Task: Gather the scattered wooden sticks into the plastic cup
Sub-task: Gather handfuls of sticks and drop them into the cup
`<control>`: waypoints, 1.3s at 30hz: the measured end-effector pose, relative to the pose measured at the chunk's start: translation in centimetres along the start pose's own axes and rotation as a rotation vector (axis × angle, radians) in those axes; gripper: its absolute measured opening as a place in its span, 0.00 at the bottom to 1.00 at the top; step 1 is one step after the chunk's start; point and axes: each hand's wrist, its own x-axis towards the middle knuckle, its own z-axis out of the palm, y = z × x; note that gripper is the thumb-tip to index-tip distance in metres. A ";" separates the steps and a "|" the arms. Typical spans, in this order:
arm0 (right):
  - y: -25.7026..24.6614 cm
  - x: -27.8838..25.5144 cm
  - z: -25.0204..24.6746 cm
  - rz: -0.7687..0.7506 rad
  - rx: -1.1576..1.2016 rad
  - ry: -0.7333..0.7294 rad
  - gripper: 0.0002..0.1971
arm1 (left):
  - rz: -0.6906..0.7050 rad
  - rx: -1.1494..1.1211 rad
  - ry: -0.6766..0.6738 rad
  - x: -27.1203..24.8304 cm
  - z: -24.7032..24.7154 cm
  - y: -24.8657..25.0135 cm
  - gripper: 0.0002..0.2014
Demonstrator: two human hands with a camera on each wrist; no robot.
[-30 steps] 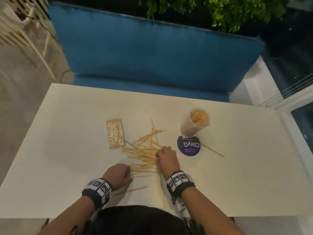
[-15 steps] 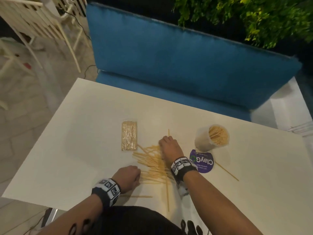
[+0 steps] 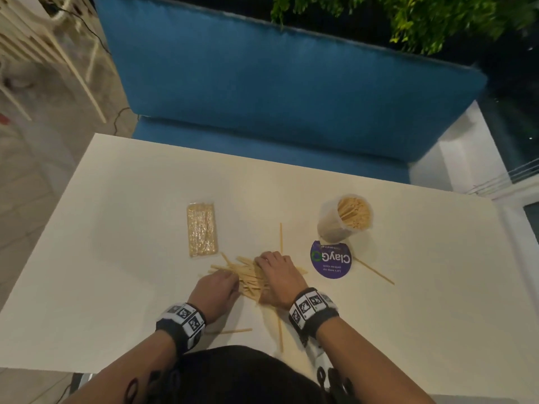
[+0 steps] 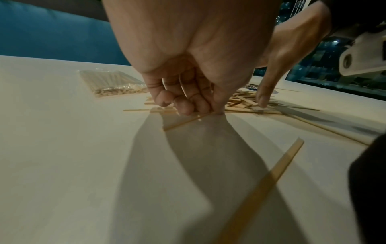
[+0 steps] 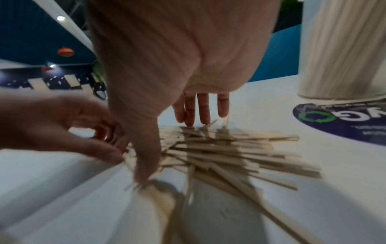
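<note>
Flat wooden sticks (image 3: 250,279) lie in a tight pile on the white table (image 3: 116,243). My right hand (image 3: 271,263) lies over the pile's right side, fingers (image 5: 198,112) straight and thumb down on the table. At the pile's left edge my left hand (image 3: 224,279) has its fingers curled, and thumb and fingertips (image 4: 185,107) close on the stick ends. The clear plastic cup (image 3: 335,225) stands to the right, packed with upright sticks. Single sticks lie apart: one beyond the pile (image 3: 281,237), one right of the lid (image 3: 374,271), two near the front edge (image 3: 230,331).
A purple round lid (image 3: 331,259) lies flat in front of the cup. A sealed clear packet of sticks (image 3: 201,228) rests left of the pile. A blue sofa (image 3: 277,83) runs behind the table. A white chair (image 3: 43,39) stands at the far left.
My right hand reached past the sticks and raked them back toward me. My left hand moved from the table up to the pile's left edge. The spread has become a compact heap.
</note>
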 end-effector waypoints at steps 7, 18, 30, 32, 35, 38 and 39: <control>-1.9 0.4 1.2 0.007 -0.069 -0.039 0.28 | -0.044 -0.062 0.049 0.7 0.3 0.2 0.07; -4.2 0.4 0.9 0.015 -0.093 -0.064 0.14 | -0.070 -0.312 0.032 0.0 -1.5 -0.3 0.09; -1.3 -1.3 0.3 0.065 -0.104 -0.083 0.22 | -0.093 -0.306 0.084 -1.6 -2.1 -1.5 0.16; -1.2 -1.4 0.7 0.039 -0.099 -0.075 0.24 | -0.027 -0.257 0.052 -1.5 -1.5 -1.3 0.19; -1.4 -1.7 0.9 0.015 -0.062 -0.055 0.27 | 0.039 -0.151 0.056 -1.3 -0.9 -0.8 0.24; -1.1 -2.1 1.1 -0.029 -0.092 -0.063 0.37 | 0.076 -0.035 0.051 -1.0 -0.5 -0.1 0.26; -1.1 -2.2 1.2 -0.037 -0.127 -0.078 0.41 | 0.076 -0.012 0.039 -1.0 -0.4 0.1 0.25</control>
